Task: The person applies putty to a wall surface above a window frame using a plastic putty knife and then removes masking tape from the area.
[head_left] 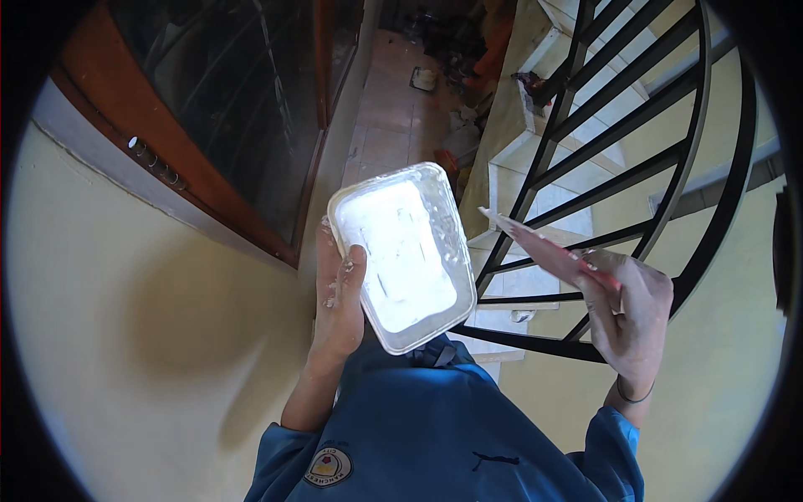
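While gripping a clear rectangular tub (452, 238) at the dial's centre by its 9 o'clock side with the left hand (339, 289), clasps a reddish scraper (544, 251) at 3 o'clock in the right hand (629, 309). Works with hands well apart, clamped on separate things, and points the scraper toward 10 o'clock, near the tub but not touching it. Judging by the whitened left hand and scraper tip, seems partway through working the white paste (397, 259) in the tub, probably between strokes. To scoop more, would call for a steady tub, then a shallow push into the paste.
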The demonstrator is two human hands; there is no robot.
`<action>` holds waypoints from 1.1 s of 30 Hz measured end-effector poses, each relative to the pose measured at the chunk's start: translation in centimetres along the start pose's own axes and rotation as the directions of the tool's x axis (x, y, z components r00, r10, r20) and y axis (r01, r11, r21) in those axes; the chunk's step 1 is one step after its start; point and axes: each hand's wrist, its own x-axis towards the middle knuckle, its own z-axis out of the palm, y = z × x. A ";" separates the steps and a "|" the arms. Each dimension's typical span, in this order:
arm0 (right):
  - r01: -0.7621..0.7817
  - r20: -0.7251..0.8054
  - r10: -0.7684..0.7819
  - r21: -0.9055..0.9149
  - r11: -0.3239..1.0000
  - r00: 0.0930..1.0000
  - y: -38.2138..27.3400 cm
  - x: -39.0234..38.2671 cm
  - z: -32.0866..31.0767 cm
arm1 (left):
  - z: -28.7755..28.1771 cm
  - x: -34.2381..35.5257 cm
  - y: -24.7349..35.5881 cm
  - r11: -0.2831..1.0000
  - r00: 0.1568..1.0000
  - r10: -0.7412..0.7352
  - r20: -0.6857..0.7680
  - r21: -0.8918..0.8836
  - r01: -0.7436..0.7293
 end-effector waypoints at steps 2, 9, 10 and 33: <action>-0.027 0.009 0.027 0.016 1.000 1.000 -0.9 0.3 -0.6 | -0.6 -0.2 0.0 0.999 0.999 0.040 -0.024 -0.014 -0.040; -0.374 0.340 0.297 0.188 0.908 0.892 -2.6 0.9 0.7 | -2.8 -1.9 -0.7 0.999 0.997 -0.044 0.071 -0.022 0.046; -0.379 0.339 0.301 0.193 0.905 0.891 -2.5 1.0 1.0 | -2.9 -2.2 -1.0 0.996 0.995 -0.067 0.068 -0.046 0.071; 0.004 0.455 0.033 -0.079 0.997 0.890 -5.7 7.9 5.3 | -1.7 -4.9 -5.0 0.971 0.978 -0.110 0.179 -0.189 0.144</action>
